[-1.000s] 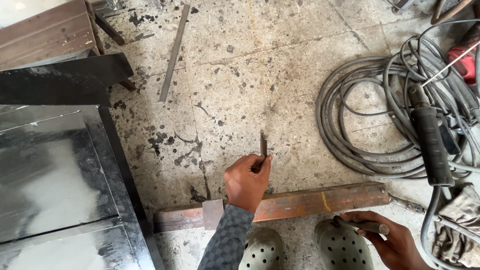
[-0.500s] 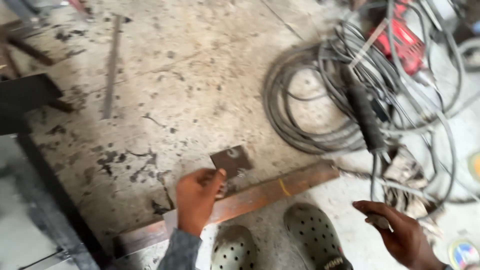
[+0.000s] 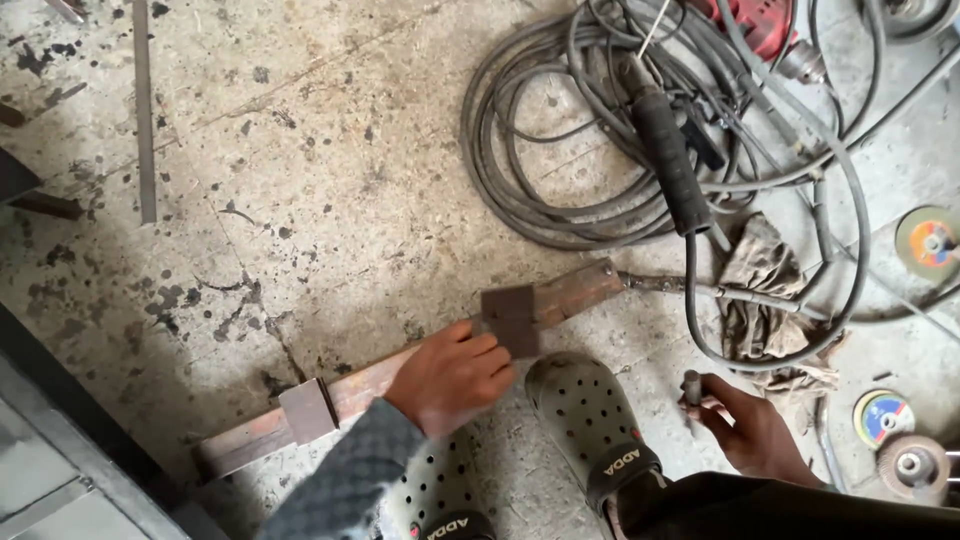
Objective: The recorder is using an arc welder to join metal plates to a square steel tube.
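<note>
A left hand (image 3: pixel 452 378) pinches a small square metal plate (image 3: pixel 510 320) flat against a rusty steel bar (image 3: pixel 400 372) lying on the stained concrete floor (image 3: pixel 330 170) (a second plate (image 3: pixel 308 410) sits farther along the bar). The right hand (image 3: pixel 745 432) is closed around a short dark tool (image 3: pixel 691 388), near coiled cables (image 3: pixel 560 150) and a rag (image 3: pixel 765 300).

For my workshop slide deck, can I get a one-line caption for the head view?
Left hand sets a small steel plate on a rusty flat bar; right hand grips a short rod.
</note>
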